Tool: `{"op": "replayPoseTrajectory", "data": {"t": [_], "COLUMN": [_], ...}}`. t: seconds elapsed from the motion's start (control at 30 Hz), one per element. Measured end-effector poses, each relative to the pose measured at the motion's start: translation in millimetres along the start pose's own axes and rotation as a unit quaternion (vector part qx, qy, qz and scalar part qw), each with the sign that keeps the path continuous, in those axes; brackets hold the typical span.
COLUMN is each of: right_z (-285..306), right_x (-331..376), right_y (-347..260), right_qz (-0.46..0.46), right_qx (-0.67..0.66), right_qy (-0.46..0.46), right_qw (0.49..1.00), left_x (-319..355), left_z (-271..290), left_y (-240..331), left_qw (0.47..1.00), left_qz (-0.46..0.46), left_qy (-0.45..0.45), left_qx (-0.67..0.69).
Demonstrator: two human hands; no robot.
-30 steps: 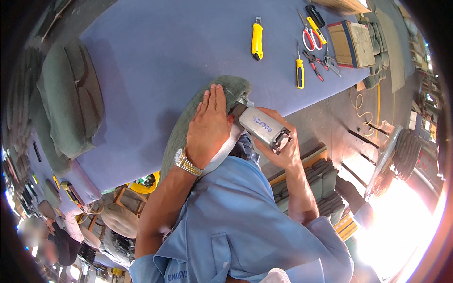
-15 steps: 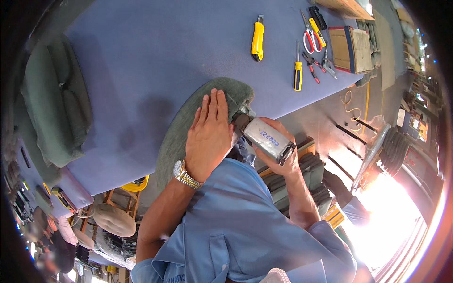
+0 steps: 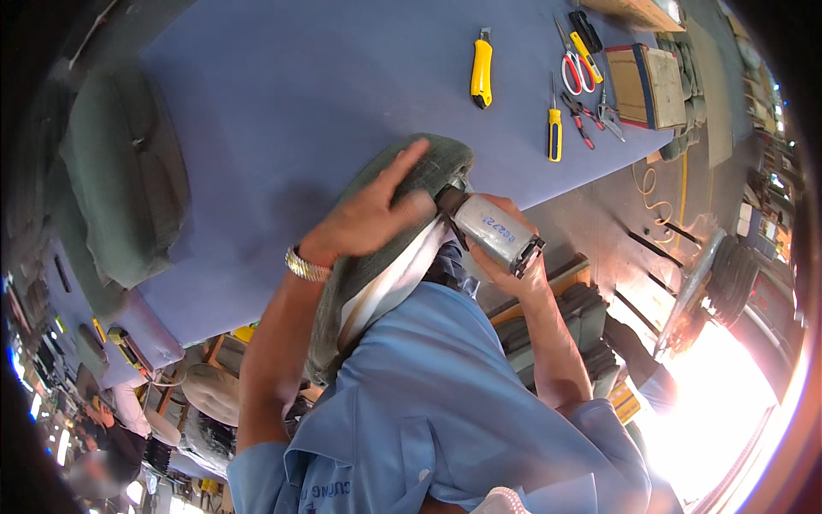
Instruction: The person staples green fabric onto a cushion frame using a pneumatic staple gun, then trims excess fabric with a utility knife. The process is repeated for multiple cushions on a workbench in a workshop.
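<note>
A grey-green fabric-covered cushion (image 3: 355,276) rests against my body and the table's near edge, tilted so that part of its white underside (image 3: 398,287) shows. My left hand (image 3: 370,212) is over its upper face, fingers stretched out and blurred by motion; whether it touches the fabric I cannot tell. In my right hand (image 3: 524,278) is a silver staple gun (image 3: 495,231), its dark nose at the cushion's right edge. The nose tip's exact contact is hidden.
On the blue table (image 3: 282,77) lie a yellow utility knife (image 3: 481,75), screwdriver (image 3: 555,135), scissors (image 3: 577,72), pliers (image 3: 582,120) and a box (image 3: 644,87). Another green cushion (image 3: 124,176) is at left. Stacked dark pieces (image 3: 561,330) stand beside my right arm.
My left hand has come off its flat position on the cushion and swung lower with fingers spread. The cushion has tipped, showing more white underside. The staple gun stays at its edge.
</note>
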State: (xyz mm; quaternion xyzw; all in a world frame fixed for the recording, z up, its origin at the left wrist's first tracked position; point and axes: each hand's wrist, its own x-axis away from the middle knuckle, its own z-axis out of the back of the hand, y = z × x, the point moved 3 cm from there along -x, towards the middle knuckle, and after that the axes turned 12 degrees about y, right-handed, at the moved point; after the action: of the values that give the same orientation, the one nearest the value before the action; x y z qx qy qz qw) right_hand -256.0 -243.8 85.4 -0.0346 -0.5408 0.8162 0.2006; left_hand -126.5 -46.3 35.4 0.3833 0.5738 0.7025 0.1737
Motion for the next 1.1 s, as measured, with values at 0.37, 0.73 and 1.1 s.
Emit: {"op": "replayPoseTrajectory", "data": {"t": [0.37, 0.73, 1.1], "right_z": [-2, 0, 1], "right_x": [11, 25, 25], "right_y": [19, 8, 7], "right_qz": [0.059, 0.009, 0.018], "right_qx": [-0.040, -0.022, -0.010], "right_qy": [0.034, 0.048, 0.023], "right_qw": [0.997, 0.999, 1.000], "left_x": [18, 30, 28], "left_z": [-24, -48, -49], "left_y": [-1, 15, 16], "left_qw": [0.970, 0.916, 0.911], "left_qz": [-0.048, -0.064, -0.053], "left_qy": [0.059, 0.138, 0.146], "left_qx": [-0.232, -0.370, -0.382]}}
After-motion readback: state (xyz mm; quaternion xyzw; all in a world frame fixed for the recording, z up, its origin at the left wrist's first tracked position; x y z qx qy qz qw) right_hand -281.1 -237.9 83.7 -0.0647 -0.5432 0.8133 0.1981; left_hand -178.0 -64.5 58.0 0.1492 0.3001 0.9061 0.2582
